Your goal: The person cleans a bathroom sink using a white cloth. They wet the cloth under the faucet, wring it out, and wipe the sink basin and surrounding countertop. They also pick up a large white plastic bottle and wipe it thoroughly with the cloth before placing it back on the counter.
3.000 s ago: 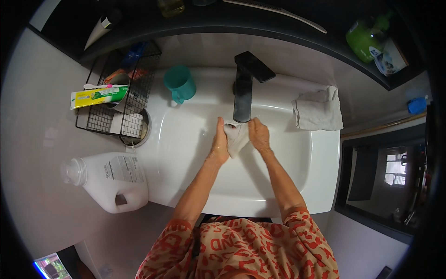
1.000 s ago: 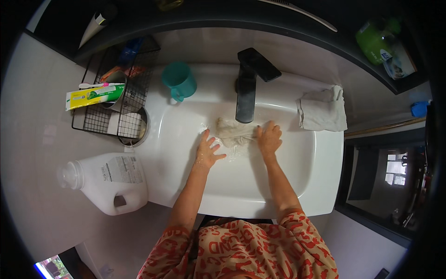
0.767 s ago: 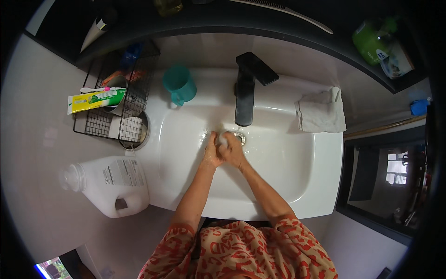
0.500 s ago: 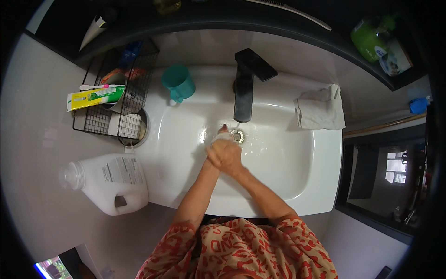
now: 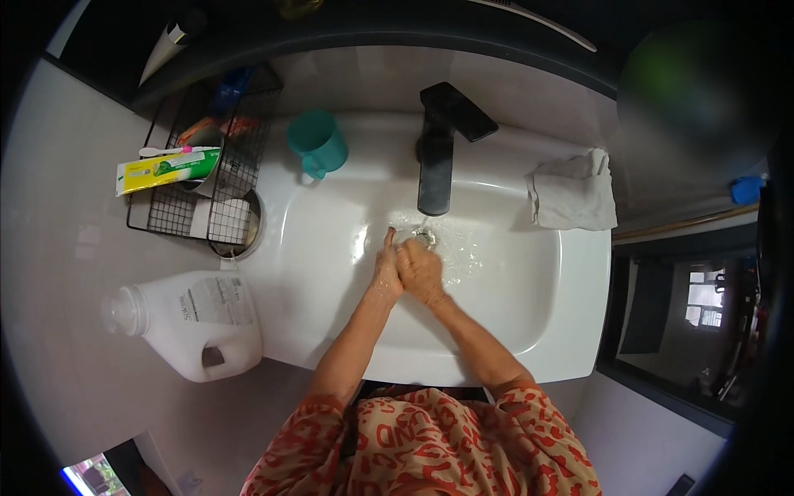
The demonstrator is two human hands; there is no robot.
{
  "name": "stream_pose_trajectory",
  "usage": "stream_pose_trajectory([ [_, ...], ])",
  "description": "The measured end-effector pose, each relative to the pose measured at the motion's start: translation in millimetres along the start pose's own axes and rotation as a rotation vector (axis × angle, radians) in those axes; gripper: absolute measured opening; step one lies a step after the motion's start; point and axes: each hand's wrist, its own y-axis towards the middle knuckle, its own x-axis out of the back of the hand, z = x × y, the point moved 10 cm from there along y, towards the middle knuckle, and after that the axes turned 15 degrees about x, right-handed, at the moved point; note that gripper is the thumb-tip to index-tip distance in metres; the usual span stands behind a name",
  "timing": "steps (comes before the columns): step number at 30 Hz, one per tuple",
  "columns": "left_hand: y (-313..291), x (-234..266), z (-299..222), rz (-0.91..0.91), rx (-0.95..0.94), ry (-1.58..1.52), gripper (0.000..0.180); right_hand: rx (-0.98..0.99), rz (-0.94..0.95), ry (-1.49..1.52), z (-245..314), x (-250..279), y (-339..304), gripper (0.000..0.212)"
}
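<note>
Hands now pressed together in the basin

Three seconds ago the left hand (image 5: 386, 269) and right hand (image 5: 422, 271) held a pale cloth spread under the black tap (image 5: 438, 157); now they clasp tightly over the drain (image 5: 425, 238), and the cloth is hidden between them, barely showing.

White counter (image 5: 74, 347): wire rack (image 5: 198, 178), white jug (image 5: 186, 318) lying flat; sink rim (image 5: 579, 331): teal cup (image 5: 317, 145), folded cloth (image 5: 572, 192).

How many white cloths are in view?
1 for certain: a folded white cloth on the white sink's right rim; another may be hidden between the clasped hands.
</note>
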Motion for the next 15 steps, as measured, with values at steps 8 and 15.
stream_pose_trajectory([
  [8, -31, 56, -3, -0.320, 0.073, 0.230, 0.050, -0.226, 0.141, -0.496, -98, 44, -14, 0.022],
  [15, -54, 64, -23, -0.336, -0.119, 0.225, 0.025, 0.246, 0.339, -0.480, -40, -20, -30, 0.042],
])
